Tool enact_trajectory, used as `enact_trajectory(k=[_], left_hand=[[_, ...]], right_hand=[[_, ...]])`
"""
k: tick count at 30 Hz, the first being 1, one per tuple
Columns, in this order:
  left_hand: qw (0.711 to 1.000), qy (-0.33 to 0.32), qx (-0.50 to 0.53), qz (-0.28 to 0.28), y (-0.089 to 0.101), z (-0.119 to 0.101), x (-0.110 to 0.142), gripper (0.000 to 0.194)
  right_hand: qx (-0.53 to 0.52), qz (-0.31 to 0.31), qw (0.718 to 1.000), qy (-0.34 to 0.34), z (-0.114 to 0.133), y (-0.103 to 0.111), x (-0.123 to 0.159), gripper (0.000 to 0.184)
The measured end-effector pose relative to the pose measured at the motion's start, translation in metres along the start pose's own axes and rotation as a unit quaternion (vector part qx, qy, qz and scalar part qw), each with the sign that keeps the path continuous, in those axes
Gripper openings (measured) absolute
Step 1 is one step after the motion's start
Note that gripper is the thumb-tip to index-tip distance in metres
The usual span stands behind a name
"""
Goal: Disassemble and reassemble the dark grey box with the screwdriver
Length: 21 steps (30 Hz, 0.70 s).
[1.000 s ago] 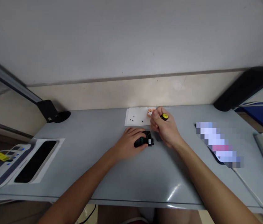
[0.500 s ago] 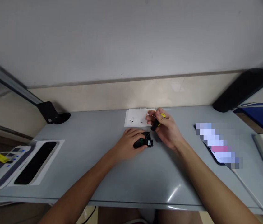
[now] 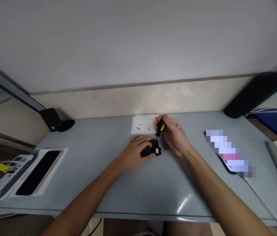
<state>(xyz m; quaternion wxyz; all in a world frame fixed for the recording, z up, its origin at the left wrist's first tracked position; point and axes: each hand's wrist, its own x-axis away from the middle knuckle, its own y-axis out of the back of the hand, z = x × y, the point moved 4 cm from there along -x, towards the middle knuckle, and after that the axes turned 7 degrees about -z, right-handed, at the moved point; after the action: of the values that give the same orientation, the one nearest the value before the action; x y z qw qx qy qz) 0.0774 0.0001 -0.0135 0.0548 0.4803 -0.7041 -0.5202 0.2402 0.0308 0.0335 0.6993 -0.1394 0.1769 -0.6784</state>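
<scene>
Gripping a black device in the head view, the left hand curls over it against the table. The right hand closes around a yellow-and-black screwdriver, whose tip points down at the device, beside the left fingertips. Beyond the left hand, several tiny dark pieces lie loose on a white sheet, which serves as their holder. The work seems partway along; how much remains cannot be told.

Glossy grey desk, wall behind: grey above, cream below
</scene>
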Motion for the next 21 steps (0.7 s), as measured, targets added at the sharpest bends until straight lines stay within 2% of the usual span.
enact_trajectory(k=[6, 9, 12, 15, 18, 21], left_hand=[[1.0, 0.007, 0.004, 0.005, -0.0002, -0.0002, 0.0005, 0.011], [1.0, 0.008, 0.004, 0.01, -0.001, 0.0005, 0.0009, 0.012], [1.0, 0.006, 0.002, 0.012, -0.0015, 0.0011, 0.0009, 0.014], [1.0, 0.008, -0.002, 0.01, -0.0015, 0.0014, 0.0009, 0.015], [1.0, 0.006, -0.003, 0.007, -0.0016, 0.001, 0.001, 0.015], [1.0, 0.002, -0.001, 0.005, -0.0013, 0.0005, 0.0013, 0.015]], right_hand=[[-0.017, -0.013, 1.0, -0.018, 0.0025, -0.0005, 0.0022, 0.054], [-0.001, -0.008, 1.0, 0.0, 0.0022, -0.0004, 0.0014, 0.058], [0.018, 0.011, 0.999, 0.029, 0.0018, -0.0007, 0.0003, 0.054], [-0.008, 0.048, 0.999, 0.009, 0.0009, -0.0035, 0.001, 0.056], [-0.038, 0.056, 0.997, -0.021, 0.0001, -0.0056, 0.0028, 0.044], [0.0, 0.021, 1.0, 0.001, 0.0008, -0.0039, 0.0031, 0.033]])
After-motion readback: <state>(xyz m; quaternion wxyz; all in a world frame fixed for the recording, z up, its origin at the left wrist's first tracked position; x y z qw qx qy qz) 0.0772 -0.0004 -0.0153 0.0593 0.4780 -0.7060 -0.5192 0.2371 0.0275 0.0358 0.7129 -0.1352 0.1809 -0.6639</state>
